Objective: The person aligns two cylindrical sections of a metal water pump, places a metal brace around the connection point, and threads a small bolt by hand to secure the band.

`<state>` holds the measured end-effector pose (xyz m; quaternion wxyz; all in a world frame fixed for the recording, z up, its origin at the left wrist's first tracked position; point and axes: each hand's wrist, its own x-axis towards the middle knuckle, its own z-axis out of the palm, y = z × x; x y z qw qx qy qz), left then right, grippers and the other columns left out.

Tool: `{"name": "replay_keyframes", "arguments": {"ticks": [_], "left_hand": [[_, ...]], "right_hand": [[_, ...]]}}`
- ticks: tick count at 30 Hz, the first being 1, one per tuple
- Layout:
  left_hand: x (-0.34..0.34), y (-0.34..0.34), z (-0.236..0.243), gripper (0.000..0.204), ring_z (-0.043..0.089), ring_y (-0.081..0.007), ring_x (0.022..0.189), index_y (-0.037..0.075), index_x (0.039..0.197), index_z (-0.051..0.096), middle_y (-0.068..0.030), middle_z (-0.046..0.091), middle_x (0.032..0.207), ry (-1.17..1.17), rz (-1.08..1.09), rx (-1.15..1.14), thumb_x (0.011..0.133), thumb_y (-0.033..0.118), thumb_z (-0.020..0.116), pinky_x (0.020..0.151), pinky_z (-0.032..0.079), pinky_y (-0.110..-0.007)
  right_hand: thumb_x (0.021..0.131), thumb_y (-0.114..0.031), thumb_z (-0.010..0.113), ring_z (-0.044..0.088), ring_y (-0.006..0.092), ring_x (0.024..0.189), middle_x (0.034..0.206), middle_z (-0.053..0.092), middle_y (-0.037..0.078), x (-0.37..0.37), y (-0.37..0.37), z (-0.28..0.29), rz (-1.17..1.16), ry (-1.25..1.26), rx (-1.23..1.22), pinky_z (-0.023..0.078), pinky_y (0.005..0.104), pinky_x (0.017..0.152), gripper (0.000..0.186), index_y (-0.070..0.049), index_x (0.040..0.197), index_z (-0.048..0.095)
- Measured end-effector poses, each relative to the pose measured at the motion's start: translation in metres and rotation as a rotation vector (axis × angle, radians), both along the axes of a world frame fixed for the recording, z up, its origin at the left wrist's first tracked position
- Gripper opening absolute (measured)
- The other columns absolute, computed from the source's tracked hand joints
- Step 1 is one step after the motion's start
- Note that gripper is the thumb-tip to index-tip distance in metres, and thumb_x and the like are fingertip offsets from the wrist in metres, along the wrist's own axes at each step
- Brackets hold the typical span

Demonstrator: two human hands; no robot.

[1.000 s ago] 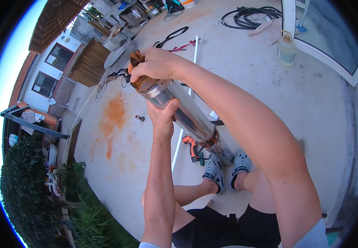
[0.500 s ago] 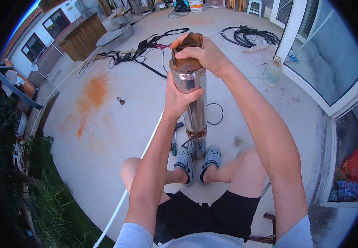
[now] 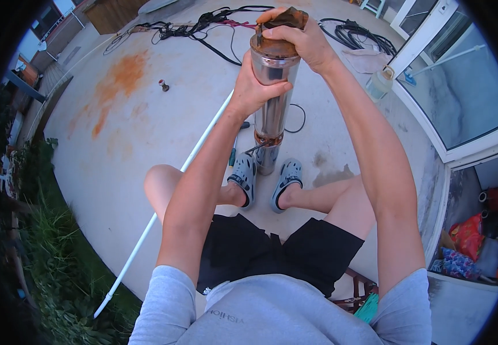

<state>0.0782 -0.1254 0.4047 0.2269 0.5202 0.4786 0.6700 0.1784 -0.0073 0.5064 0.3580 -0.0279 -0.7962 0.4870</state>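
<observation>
A tall stainless-steel cylinder (image 3: 270, 118), which looks like a submersible pump, stands nearly upright on the ground just beyond my feet. A rusty band circles it low down, and threads show near its top. My left hand (image 3: 256, 91) is wrapped round the upper body from the left, thumb across the front. Over the top, my right hand (image 3: 309, 45) grips the rust-brown cap (image 3: 275, 49), with the thumb on the near side and the other fingers partly hidden behind it. A tool with a teal handle (image 3: 232, 156) lies beside the left shoe.
A long white pole (image 3: 145, 234) lies slanting on the left. Black cables (image 3: 206, 26) tangle beyond the cylinder, and a coiled black hose (image 3: 357, 35) lies right of them. A small metal fitting (image 3: 163, 85) sits near rusty stains. A clear jug (image 3: 379, 84) stands by the glass door (image 3: 462, 86).
The view has tilted downward, showing more of my shirt. Both hands keep their grip on the cylinder and its cap. My feet look slightly farther apart.
</observation>
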Motion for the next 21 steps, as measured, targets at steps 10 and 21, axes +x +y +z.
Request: {"name": "replay_keyframes", "arguments": {"ticks": [10, 21], "left_hand": [[0.030, -0.093, -0.158, 0.096, 0.052, -0.0334, 0.129, -0.001, 0.144, 0.042, -0.0238, 0.051, 0.139, -0.058, 0.375, -0.416, 0.071, 0.036, 0.091, 0.109, 0.043, -0.042], [0.086, -0.105, -0.264, 0.047, 0.057, -0.0239, 0.112, 0.007, 0.137, 0.052, -0.0115, 0.058, 0.118, -1.504, 0.007, -0.547, 0.099, 0.034, 0.055, 0.102, 0.047, -0.042]], "right_hand": [[0.084, -0.007, 0.071, 0.064, 0.0126, 0.089, 0.095, 0.069, 0.003, 0.003, 0.002, -0.002, 0.082, 0.048, -0.145, 0.051, 0.0283, 0.084, 0.017, -0.003, 0.100, 0.069], [0.085, -0.006, 0.069, 0.064, 0.0121, 0.087, 0.091, 0.069, 0.004, 0.006, 0.010, -0.003, 0.037, 0.022, -0.125, 0.052, 0.0273, 0.081, 0.015, -0.002, 0.100, 0.067]]}}
